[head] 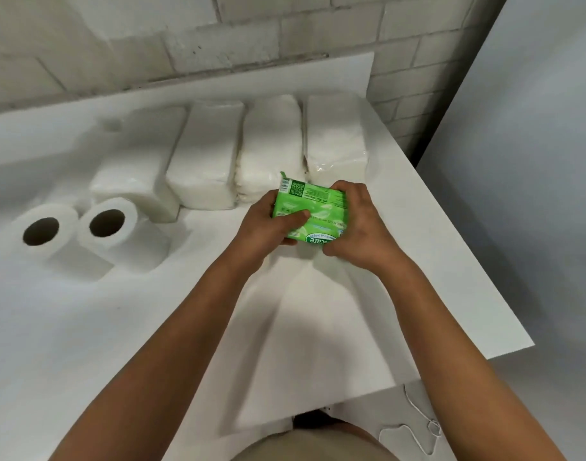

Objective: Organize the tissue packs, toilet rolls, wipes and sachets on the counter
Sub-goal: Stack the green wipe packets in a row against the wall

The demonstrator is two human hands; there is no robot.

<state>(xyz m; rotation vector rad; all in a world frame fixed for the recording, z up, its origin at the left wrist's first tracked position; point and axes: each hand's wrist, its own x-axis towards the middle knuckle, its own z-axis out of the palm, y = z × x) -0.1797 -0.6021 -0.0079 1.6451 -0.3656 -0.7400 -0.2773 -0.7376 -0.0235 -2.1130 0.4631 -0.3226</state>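
A green pack of wipes is held between both hands just in front of the row of tissue packs. My left hand grips its left end, thumb across the top. My right hand grips its right end with curled fingers. Several white tissue packs lie side by side at the back of the white counter; the rightmost has a clear wrapper, beside it two others, and a fourth at the left. Two toilet rolls lie on their sides, left.
A grey block wall runs behind the counter. The counter's right edge drops off beside a pale wall. A white cord lies on the floor below the near edge.
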